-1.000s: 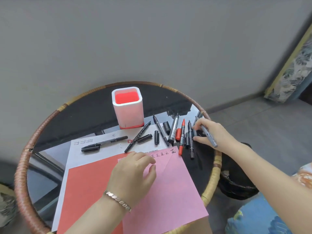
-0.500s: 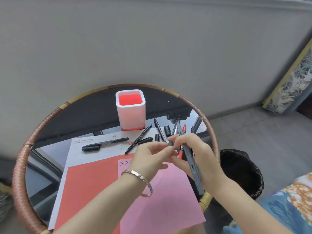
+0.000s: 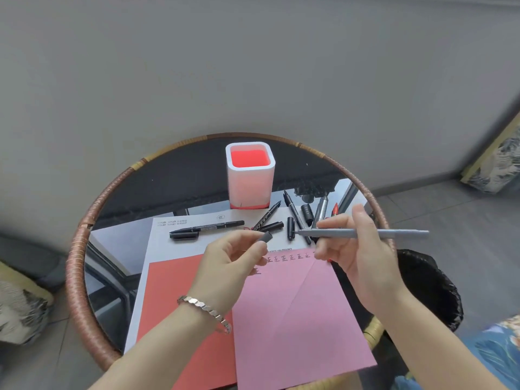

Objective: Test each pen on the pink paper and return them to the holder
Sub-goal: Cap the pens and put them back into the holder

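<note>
2 bare hands over a round glass-topped table (image 3: 174, 175) with a woven rim, head view only. Right hand (image 3: 363, 257) gripping a grey pen (image 3: 365, 234) level above the paper, fingers closed around the barrel, bare tip aimed left. Left hand (image 3: 230, 263) pinching the pen's grey cap (image 3: 266, 237) between thumb and fingertips, cap well clear of the tip. Silver bracelet (image 3: 205, 308) on the left wrist. Pink paper (image 3: 295, 319) flat under both hands, overlapping a red sheet (image 3: 174, 299) and a white printed sheet (image 3: 180, 243); 1 row of handwritten marks (image 3: 289, 257) along its top edge. White holder (image 3: 250, 175) with red inside upright at the far side of the table, no pen visible inside. Several black pens (image 3: 208, 228), loose caps and 1 red-tipped pen (image 3: 334, 209) scattered between holder and paper. Black bin (image 3: 430, 288) beside the table at right.
</note>
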Available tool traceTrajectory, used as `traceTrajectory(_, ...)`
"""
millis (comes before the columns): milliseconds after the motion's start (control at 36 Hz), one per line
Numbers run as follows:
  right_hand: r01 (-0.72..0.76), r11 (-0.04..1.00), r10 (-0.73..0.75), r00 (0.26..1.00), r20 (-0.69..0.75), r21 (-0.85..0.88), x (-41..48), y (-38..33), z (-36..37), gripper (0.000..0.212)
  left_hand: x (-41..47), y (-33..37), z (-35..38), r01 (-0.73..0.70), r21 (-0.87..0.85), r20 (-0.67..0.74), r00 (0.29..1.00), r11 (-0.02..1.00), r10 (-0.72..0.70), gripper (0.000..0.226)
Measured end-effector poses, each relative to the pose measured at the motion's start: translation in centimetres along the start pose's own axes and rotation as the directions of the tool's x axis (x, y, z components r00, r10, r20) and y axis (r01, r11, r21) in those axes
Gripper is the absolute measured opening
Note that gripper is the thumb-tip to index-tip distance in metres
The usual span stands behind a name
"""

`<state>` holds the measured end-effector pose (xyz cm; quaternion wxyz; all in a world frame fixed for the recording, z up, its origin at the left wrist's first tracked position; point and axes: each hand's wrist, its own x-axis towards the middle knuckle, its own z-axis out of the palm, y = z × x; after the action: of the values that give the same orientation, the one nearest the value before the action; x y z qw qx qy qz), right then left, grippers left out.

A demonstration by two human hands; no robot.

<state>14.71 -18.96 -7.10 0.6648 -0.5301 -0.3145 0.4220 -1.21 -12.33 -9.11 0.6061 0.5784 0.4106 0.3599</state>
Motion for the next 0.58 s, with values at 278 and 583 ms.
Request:
traceTrajectory(278,-0.093,0.994,0.094,0.996,0.01,-0.05,0.15,0.45,0.23,0.056,-0.55,-0.31,0.56,-0.02,0.005,0.054,0.998,1.0,0.02,0.022)
traceTrajectory(583,-0.143,0.985,0.142,0.99,-0.01,-0.096,0.23,1.0,0.36,0.055,-0.76,-0.63,0.68,-0.022,0.034,0.055,0.998,0.999,0.02,0.025)
